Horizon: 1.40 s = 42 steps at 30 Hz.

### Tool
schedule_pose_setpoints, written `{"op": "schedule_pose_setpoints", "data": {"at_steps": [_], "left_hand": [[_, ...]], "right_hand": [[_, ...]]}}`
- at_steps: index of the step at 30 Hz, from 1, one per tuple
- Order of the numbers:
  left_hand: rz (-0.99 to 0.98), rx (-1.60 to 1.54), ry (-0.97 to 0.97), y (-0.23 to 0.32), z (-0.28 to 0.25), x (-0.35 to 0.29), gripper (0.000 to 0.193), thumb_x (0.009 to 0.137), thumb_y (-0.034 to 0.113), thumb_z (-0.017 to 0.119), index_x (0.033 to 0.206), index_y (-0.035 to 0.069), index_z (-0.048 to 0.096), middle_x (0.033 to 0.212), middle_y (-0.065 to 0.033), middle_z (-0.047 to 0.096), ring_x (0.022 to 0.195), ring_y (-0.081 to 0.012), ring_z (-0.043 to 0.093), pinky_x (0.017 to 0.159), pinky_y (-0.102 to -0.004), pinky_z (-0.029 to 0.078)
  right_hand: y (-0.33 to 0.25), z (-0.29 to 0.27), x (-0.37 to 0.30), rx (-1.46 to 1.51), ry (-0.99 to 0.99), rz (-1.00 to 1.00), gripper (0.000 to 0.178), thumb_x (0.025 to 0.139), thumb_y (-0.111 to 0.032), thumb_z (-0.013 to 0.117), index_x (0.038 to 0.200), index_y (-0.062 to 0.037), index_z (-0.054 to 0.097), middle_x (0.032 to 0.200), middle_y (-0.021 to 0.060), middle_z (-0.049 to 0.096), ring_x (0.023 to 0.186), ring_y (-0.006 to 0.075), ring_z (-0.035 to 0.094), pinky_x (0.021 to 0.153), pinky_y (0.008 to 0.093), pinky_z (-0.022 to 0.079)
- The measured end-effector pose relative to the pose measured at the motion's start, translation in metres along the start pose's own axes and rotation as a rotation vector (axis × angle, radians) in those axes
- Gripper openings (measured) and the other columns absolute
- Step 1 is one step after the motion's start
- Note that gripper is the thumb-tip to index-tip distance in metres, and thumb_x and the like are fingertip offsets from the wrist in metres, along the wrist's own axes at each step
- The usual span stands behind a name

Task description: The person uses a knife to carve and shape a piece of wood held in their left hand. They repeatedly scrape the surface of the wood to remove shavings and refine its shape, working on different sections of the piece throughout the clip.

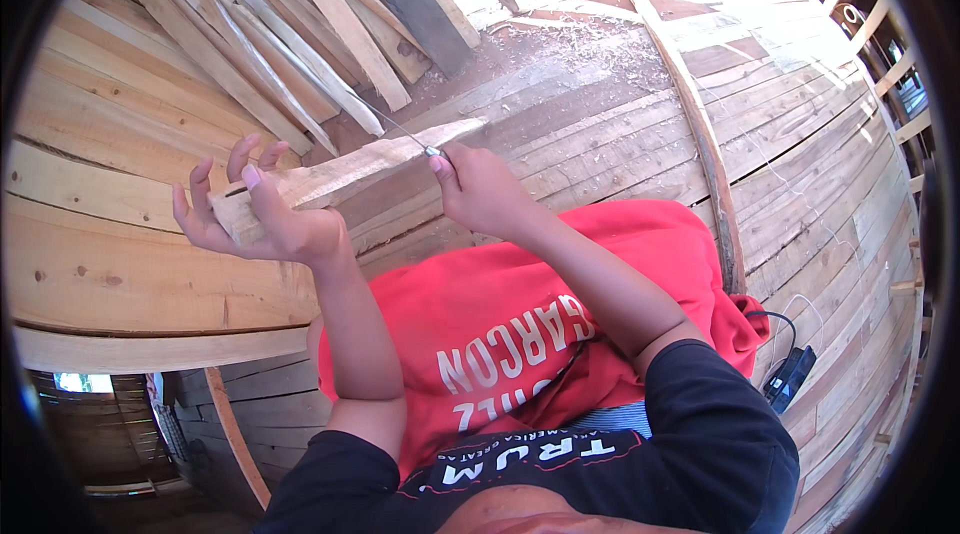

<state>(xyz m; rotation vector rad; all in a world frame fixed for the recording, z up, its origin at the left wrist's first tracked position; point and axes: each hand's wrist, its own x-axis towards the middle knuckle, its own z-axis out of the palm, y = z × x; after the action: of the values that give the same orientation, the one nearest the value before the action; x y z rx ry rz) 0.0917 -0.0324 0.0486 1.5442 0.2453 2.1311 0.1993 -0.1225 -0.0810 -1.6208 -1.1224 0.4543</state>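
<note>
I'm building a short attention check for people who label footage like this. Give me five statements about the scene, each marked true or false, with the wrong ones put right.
1. The left hand holds a pale piece of wood. True.

2. The right hand is empty. False: the right hand grips a thin metal tool.

3. A large red cloth shows beneath the person's forearms. True.

4. The black device with a cord lies on the person's left. False: the black device with a cord lies on the person's right.

5. Pale shavings are scattered on the floor beyond the hands. True.
</note>
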Motion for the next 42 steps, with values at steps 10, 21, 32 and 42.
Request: {"op": "schedule_pose_setpoints", "data": {"at_steps": [10, 21, 32, 42], "left_hand": [[0.005, -0.032, -0.192, -0.041, 0.048, 0.04, 0.027, 0.098, 0.03, 0.056, 0.096, 0.005, 0.045, 0.068, -0.0022, 0.046, 0.052, -0.0082, 0.043, 0.046, -0.0215, 0.036], [0.129, 0.033, -0.236, -0.05, 0.107, 0.037, 0.039, 0.1, 0.038, 0.05, 0.096, -0.001, 0.05, 0.068, -0.0021, 0.048, 0.062, -0.0104, 0.043, 0.056, -0.0261, 0.037], [0.098, 0.039, -0.245, -0.058, 0.119, 0.044, 0.042, 0.099, 0.039, 0.05, 0.097, -0.002, 0.05, 0.074, -0.0029, 0.048, 0.068, -0.0118, 0.044, 0.059, -0.0281, 0.038], [0.084, -0.015, -0.281, -0.059, 0.117, 0.039, 0.042, 0.099, 0.041, 0.052, 0.097, -0.001, 0.05, 0.073, -0.0007, 0.047, 0.065, -0.0087, 0.041, 0.058, -0.0242, 0.034]], "right_hand": [[-0.009, 0.002, 0.012, 0.073, 0.217, -0.04, 0.03, 0.101, -0.024, 0.046, 0.091, 0.0037, 0.054, 0.071, 0.0274, 0.06, 0.072, 0.0505, 0.059, 0.066, 0.0564, 0.044], [-0.005, -0.017, 0.025, -0.024, 0.346, 0.001, 0.029, 0.102, -0.023, 0.043, 0.094, 0.0031, 0.053, 0.073, 0.0268, 0.061, 0.072, 0.0493, 0.06, 0.065, 0.0565, 0.045], [-0.016, -0.029, 0.026, 0.057, 0.451, -0.005, 0.031, 0.102, -0.025, 0.043, 0.098, 0.0044, 0.053, 0.074, 0.0288, 0.062, 0.075, 0.0501, 0.061, 0.068, 0.0589, 0.047], [-0.009, -0.022, 0.032, 0.015, 0.37, 0.088, 0.037, 0.102, -0.026, 0.042, 0.093, 0.0054, 0.057, 0.078, 0.0316, 0.063, 0.079, 0.0502, 0.062, 0.071, 0.0578, 0.048]]}}
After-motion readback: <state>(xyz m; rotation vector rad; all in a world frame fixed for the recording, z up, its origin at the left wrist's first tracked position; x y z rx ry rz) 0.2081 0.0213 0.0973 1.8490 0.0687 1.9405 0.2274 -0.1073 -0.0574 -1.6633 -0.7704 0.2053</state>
